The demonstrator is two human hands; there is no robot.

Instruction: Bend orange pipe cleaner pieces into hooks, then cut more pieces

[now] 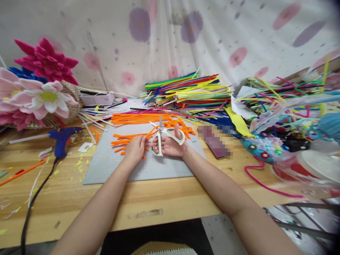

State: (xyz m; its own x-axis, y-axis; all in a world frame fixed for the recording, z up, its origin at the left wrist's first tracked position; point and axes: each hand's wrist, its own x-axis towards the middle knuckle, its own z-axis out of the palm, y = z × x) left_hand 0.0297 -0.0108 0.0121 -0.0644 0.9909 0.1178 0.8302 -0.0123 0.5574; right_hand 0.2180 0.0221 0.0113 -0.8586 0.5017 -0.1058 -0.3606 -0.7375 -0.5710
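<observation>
My left hand [135, 148] pinches one end of a bent orange pipe cleaner [152, 132] above the grey cutting mat [156, 170]. Just right of it, my right hand [171, 144] is turned palm up, its thumb through one loop of the white-handled scissors [160, 132], whose blades stand apart and point away from me. Cut orange pieces [120, 142] lie by my left hand. Long orange stems [132, 119] run along the mat's back edge, with a heap of curled orange pieces [183, 126] at their right.
A blue glue gun [61, 141] with a black cord lies at the left, near a basket of felt flowers [50, 99]. Colourful stem bundles [191, 92] are piled behind. A blurred dark red object [216, 141] and a plastic tub [305, 166] are at the right.
</observation>
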